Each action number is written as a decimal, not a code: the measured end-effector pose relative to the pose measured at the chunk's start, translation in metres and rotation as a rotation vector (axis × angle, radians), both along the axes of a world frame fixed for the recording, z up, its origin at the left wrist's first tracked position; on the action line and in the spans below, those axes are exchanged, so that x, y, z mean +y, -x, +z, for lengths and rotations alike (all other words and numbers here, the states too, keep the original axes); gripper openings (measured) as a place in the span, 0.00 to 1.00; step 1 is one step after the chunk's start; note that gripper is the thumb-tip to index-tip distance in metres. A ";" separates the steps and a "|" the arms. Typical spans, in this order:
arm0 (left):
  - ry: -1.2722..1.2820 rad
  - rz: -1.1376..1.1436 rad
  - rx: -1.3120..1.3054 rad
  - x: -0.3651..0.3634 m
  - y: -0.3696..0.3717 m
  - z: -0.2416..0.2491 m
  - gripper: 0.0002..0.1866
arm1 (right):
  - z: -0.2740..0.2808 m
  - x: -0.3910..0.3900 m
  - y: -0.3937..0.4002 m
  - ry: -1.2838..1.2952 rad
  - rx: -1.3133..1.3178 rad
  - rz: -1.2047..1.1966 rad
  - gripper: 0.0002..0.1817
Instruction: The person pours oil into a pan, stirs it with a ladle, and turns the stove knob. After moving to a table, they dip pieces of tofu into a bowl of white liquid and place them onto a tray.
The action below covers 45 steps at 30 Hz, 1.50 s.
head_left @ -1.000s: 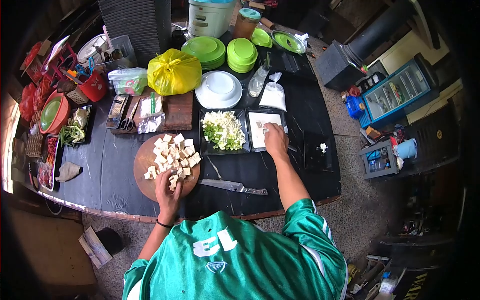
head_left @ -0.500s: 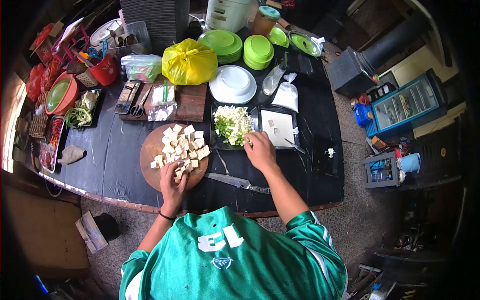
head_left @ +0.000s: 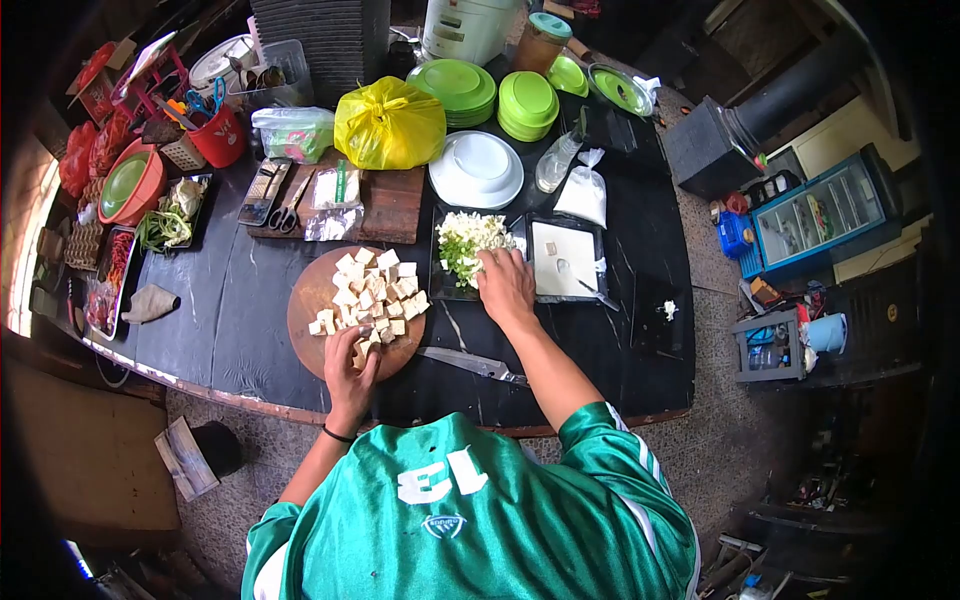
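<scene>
Off-white cubes that look like tofu lie heaped on a round wooden board. My left hand is at the board's near edge, thumb and fingers curled round a few cubes. To the right, a black tray holds chopped white and green vegetables. My right hand reaches into their right side, fingers bent down and closed, the tips partly hidden among the pieces. A kitchen knife lies between the board and my right forearm. Beside the vegetables stands a square dish of white batter-like liquid with a spoon in it.
Behind are a rectangular wooden board with scissors, a yellow bag, white plates and green plates. A bag of white powder stands behind the dish. Vegetables and containers line the left side.
My right hand has moved forward, deeper into the chopped vegetables. My left hand stays at the cubes with a slight shift. The whole view has moved slightly.
</scene>
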<state>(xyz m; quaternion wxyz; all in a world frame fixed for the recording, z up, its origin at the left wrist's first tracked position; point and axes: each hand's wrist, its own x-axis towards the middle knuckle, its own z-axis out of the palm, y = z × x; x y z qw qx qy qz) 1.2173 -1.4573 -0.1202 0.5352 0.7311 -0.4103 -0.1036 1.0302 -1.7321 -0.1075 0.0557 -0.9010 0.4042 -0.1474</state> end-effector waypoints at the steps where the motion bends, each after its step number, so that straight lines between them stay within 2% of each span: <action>1: -0.005 -0.006 -0.008 0.000 -0.001 0.000 0.23 | 0.000 -0.002 0.000 0.000 0.000 0.000 0.21; 3: -0.008 -0.010 -0.015 -0.001 -0.001 0.001 0.24 | 0.003 -0.008 -0.001 0.000 0.015 0.012 0.15; 4: -0.016 -0.011 -0.005 -0.001 -0.001 0.002 0.24 | 0.005 -0.011 -0.001 0.000 0.017 0.013 0.15; 7: -0.029 -0.010 0.007 -0.001 0.001 0.003 0.24 | 0.014 -0.019 0.001 0.011 -0.192 0.031 0.08; 12: -0.029 -0.027 -0.022 -0.003 0.001 0.005 0.24 | 0.026 -0.033 0.005 -0.088 -0.334 0.060 0.08; 14: -0.017 -0.019 -0.017 -0.004 0.001 0.004 0.23 | 0.028 -0.035 0.004 -0.395 -0.395 -0.117 0.07; 18: -0.017 -0.025 -0.009 -0.004 0.002 0.005 0.23 | 0.031 -0.036 0.010 -0.418 -0.378 -0.087 0.06; 20: -0.013 -0.023 -0.022 -0.004 0.001 0.002 0.23 | 0.027 -0.039 0.013 -0.260 -0.412 0.057 0.07; 24: -0.031 -0.023 -0.016 -0.002 0.001 0.004 0.23 | 0.028 -0.041 0.015 -0.311 -0.442 0.009 0.08; 27: -0.019 -0.020 -0.018 -0.002 0.002 0.003 0.23 | 0.030 -0.040 0.015 -0.376 -0.424 -0.028 0.08; 30: -0.013 -0.020 -0.030 -0.001 0.002 0.004 0.23 | 0.030 -0.037 0.010 -0.262 -0.267 0.014 0.10; 33: -0.024 -0.028 -0.015 -0.002 0.003 0.005 0.24 | 0.027 -0.033 0.000 -0.130 -0.154 0.273 0.13; 38: -0.007 -0.028 -0.026 -0.001 0.002 0.005 0.23 | 0.021 -0.011 -0.022 0.005 0.057 0.360 0.19; 40: -0.025 -0.020 -0.022 0.002 0.001 0.006 0.23 | 0.012 -0.010 -0.028 0.080 0.116 0.355 0.17; 45: 0.009 0.015 -0.100 0.004 -0.001 0.005 0.22 | 0.006 -0.016 -0.035 0.122 0.084 0.406 0.05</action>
